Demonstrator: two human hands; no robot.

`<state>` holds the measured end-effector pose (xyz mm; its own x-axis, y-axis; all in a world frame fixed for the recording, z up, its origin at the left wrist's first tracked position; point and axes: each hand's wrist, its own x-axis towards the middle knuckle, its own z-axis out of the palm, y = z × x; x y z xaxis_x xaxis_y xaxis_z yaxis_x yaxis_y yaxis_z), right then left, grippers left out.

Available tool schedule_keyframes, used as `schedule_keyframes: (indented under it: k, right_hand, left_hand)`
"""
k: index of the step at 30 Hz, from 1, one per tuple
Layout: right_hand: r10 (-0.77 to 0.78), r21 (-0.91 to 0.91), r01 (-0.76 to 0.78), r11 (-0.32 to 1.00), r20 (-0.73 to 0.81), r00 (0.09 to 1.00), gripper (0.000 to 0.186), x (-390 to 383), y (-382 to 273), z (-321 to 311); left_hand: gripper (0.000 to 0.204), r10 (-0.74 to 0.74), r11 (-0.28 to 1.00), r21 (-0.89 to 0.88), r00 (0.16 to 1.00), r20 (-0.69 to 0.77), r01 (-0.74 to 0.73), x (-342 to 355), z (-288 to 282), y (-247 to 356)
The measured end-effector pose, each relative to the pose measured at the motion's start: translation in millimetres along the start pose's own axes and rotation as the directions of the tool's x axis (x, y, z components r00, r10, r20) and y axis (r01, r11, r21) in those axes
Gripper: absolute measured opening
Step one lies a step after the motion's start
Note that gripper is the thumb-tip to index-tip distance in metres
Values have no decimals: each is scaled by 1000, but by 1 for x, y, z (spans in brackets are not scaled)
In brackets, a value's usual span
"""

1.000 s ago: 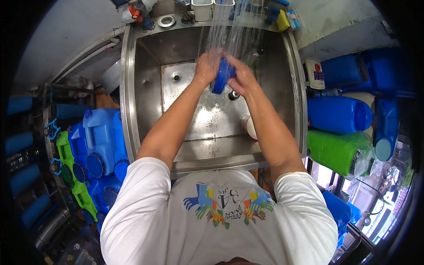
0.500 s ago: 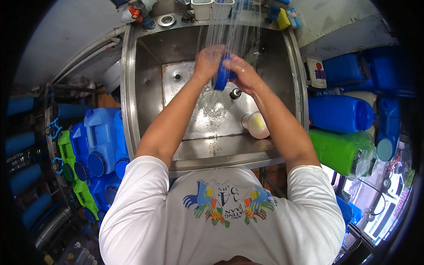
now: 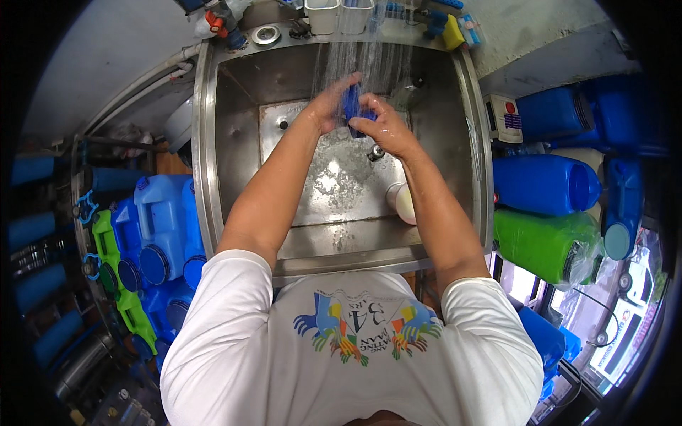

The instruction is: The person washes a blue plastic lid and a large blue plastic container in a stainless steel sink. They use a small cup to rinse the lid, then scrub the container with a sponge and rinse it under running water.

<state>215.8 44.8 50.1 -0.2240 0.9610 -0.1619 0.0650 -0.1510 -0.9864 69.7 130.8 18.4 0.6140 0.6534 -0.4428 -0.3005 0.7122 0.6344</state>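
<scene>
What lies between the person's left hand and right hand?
In the head view, a blue piece lies between the left hand and the right hand, with falling water around it.

Both bare arms (image 3: 277,184) are extending forward and angling inward, the elbows standing wider apart than the wrists. The left hand (image 3: 327,110) is facing inward, its fingers (image 3: 346,83) pointing forward and to the right. The right hand (image 3: 387,128) is curving opposite, thumb and fingers bending into a grip, its wet skin glistening.
</scene>
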Motion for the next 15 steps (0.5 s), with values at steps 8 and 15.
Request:
schedule_keyframes:
  k: [8,15]
  right_hand:
    - [79,135,-81,988,23,997,40,0,-11,-1]
    - [49,242,-44,969,-15,999,34,-2,-14,5]
  left_hand:
    - [35,367,905,269,924,-106,-329,7,4,-12]
    - [42,325,889,369,941,-89,-272,16,-10,-5]
